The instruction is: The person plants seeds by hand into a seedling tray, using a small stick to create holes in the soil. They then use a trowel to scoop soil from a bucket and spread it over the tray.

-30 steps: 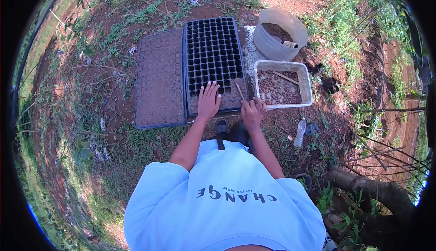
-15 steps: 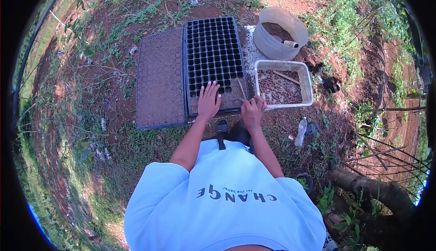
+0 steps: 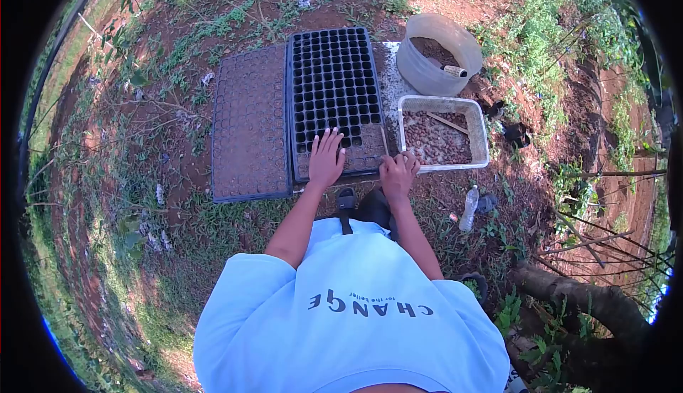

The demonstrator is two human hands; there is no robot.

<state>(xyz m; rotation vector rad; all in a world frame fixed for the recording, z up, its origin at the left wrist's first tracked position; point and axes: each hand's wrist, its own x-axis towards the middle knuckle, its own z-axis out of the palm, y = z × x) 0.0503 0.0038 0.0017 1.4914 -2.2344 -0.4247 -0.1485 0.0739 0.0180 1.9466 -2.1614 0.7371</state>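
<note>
My left hand (image 3: 327, 160) lies flat with its fingers spread on the lower left of a black seedling tray (image 3: 334, 83). The tray's upper cells look dark and hollow, while brown soil fills the lower ones. At the tray's lower right edge, my right hand (image 3: 399, 173) is closed around a thin wooden stick (image 3: 385, 140), which points up along that edge. A second tray (image 3: 250, 123), filled with soil, lies against the left side of the first.
Right of the trays, a white basin (image 3: 486, 152) holds reddish-brown pieces and a flat stick (image 3: 448, 122). Behind it stands a translucent round tub (image 3: 435, 76) with soil and a handled tool (image 3: 455, 71). A plastic bottle (image 3: 469, 209) lies on the ground.
The stick in my right hand has swung from leaning left over the soil cells to nearly upright beside the tray's right edge. My left hand stays in place.
</note>
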